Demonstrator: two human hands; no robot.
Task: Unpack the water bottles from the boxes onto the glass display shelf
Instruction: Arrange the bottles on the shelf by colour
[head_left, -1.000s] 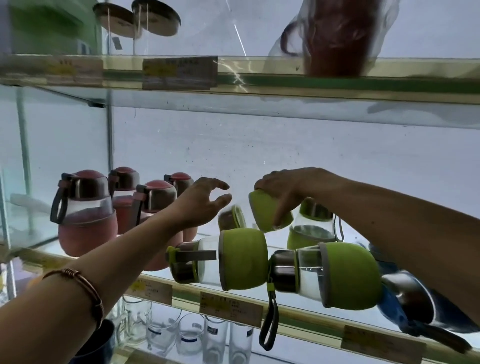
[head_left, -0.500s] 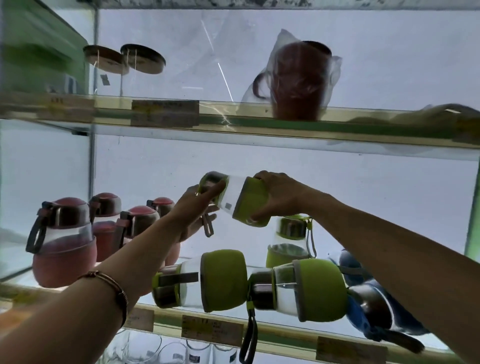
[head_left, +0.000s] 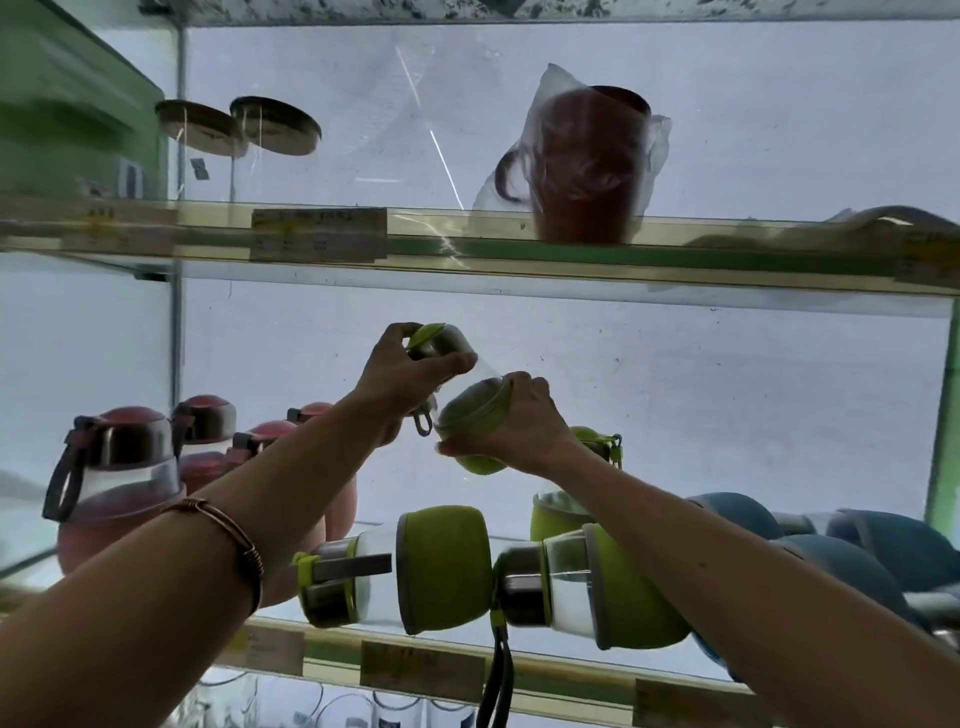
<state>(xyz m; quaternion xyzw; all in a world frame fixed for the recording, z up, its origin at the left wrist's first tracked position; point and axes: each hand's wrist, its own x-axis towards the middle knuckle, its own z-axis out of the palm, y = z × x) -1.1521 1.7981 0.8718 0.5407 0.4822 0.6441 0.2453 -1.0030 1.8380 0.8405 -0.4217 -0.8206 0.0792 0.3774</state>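
A green water bottle (head_left: 467, 400) with a clear body and steel cap is held tilted in the air above the middle glass shelf (head_left: 550, 675). My left hand (head_left: 400, 371) grips its cap end. My right hand (head_left: 519, 423) grips its green sleeved base. Below, two more green bottles (head_left: 441, 566) (head_left: 628, 587) lie on their sides at the shelf's front edge, and another green bottle (head_left: 558, 509) stands behind my right forearm, partly hidden.
Several pink bottles (head_left: 119, 483) stand at the left of the same shelf, blue bottles (head_left: 852, 561) lie at the right. The upper shelf (head_left: 675, 254) carries a bagged brown mug (head_left: 587, 166) and glass jars with lids (head_left: 275, 124). Drinking glasses show below.
Both hands have lifted the green bottle higher and tipped it more upright, cap end up. My left hand has closed round the cap. The view has tilted upward.
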